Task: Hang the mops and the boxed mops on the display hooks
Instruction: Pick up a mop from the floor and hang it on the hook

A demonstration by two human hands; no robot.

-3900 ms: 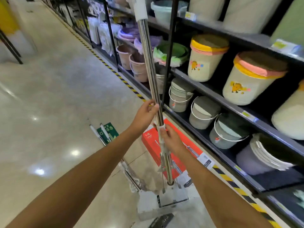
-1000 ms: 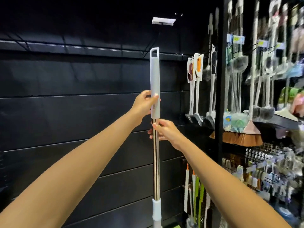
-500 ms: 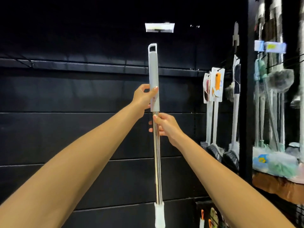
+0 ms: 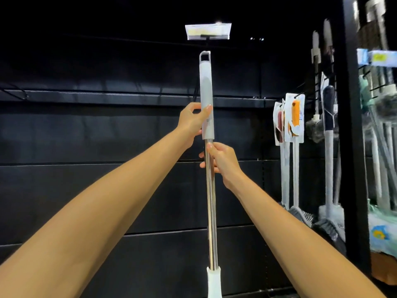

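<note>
black slatted wall panel (image 4: 86,190) fills the frame from the left edge to past the centre. against it the mop (image 4: 211,211) stands upright in the middle, its steel pole running off the bottom edge, so the head is out of view. at the right, carded brushes (image 4: 294,117) hang on their own pegs, well apart from the pole.

both hands are clamped on the mop, one above the other and just apart. the left hand (image 4: 191,121) pinches the grey grip sleeve (image 4: 206,93), and the right hand (image 4: 223,162) curls round the bare steel right below it. at the sleeve's top the hanging loop (image 4: 204,55) sits just under the price label (image 4: 208,31) in the upper centre. the display hook (image 4: 206,36) behind that label is nearly lost in the dark, and its tip cannot be placed.

the likely trouble is a missed hook. the loop is small, the hook is hard to see, and both grips sit well below the loop, so a slight wobble could swing it aside or knock the label. letting go before the loop is seated would probably drop the mop. the slick steel could also slide through the right hand.
</note>
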